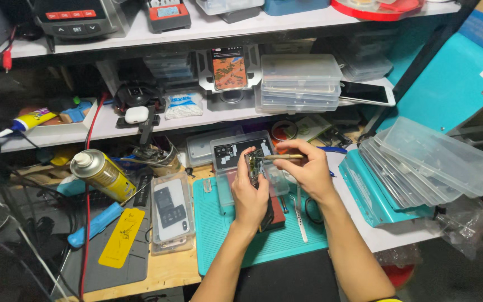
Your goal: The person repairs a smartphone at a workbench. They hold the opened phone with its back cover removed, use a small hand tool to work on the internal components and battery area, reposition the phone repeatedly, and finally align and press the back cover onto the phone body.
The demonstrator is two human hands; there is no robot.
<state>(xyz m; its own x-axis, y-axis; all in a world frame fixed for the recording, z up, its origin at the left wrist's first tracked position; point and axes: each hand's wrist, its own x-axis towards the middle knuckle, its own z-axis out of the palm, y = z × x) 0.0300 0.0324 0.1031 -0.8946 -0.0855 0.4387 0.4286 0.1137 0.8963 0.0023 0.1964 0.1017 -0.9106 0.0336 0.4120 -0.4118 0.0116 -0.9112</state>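
Observation:
My left hand (249, 193) grips a small dark phone circuit board (254, 163), holding it upright above the teal work mat (227, 246). In my right hand (308, 168) is a pair of slim metal tweezers (278, 157), whose tip touches the top of the board. Both hands hover over a clear plastic box (236, 154) with phone parts inside. A second pair of tweezers (300, 221) lies on the mat under my right wrist.
A yellow spray can (103, 174) lies tilted at left, beside a phone in a clear case (170, 211). Stacked clear plastic lids (429, 162) sit at right on a teal box. Shelves behind hold boxes (300, 81), a lit phone (229, 68) and a glue tube (29, 120).

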